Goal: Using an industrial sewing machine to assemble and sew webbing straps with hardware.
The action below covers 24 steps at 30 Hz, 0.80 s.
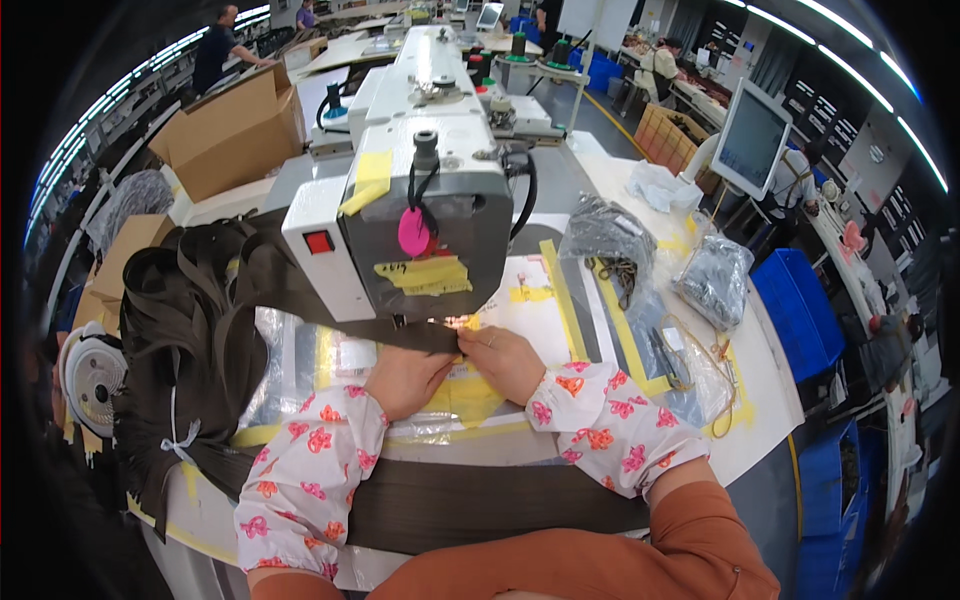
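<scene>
A dark brown webbing strap [415,336] runs from the left under the head of a white and grey sewing machine [440,190]. My right hand [503,360] pinches the strap's end, just right of the lit needle area. My left hand [408,382] is closed at the strap's near edge, its fingertips partly hidden. Both hands rest over the bed, which is covered with yellow tape [470,395]. At the left hangs a thick looped bundle of the same webbing [190,330], bound low down with a white tie [180,440]. More dark strips [490,505] lie across in front of me.
Right of the machine lie plastic bags [715,280] with dark contents and scissors [672,355]. A screen [752,138] stands beyond. Cardboard boxes [235,130] and a small white fan [92,385] are on the left, blue bins [797,312] on the right. People work farther off.
</scene>
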Available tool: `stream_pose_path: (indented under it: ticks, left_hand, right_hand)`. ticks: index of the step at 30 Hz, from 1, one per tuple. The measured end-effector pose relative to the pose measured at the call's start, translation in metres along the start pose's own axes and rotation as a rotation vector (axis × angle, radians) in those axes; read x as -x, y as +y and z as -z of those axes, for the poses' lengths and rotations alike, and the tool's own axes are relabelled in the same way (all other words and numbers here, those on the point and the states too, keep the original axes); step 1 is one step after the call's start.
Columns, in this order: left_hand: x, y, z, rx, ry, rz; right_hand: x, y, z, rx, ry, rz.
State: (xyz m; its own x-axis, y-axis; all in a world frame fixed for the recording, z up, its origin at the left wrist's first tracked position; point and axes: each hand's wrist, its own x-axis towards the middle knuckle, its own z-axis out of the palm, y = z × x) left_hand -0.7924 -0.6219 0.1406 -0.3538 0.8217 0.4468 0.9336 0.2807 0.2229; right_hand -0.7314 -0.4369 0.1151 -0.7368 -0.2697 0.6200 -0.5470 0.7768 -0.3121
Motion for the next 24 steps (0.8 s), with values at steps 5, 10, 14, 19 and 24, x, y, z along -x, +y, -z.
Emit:
stream_pose_path:
  ticks: [5,10,14,19,24]
  left_hand:
    - [0.012,0.005,-0.005,-0.092,0.073,-0.105]
    - [0.009,-0.001,-0.002,-0.278,0.124,-0.109]
    - [0.003,-0.013,-0.004,-0.263,-0.049,-0.121]
    - [0.003,-0.026,-0.010,-0.185,0.003,-0.143]
    - [0.001,-0.030,-0.009,-0.107,0.033,-0.128]
  right_hand:
    - [-0.002,0.000,0.002,0.180,-0.104,0.094]
    - [-0.004,-0.003,0.002,0.198,-0.073,0.073]
    - [0.000,-0.003,0.002,0.209,-0.054,0.023]
    - [0.004,-0.003,0.000,0.209,-0.077,-0.088]
    - [0.003,-0.002,0.003,0.265,-0.065,0.030]
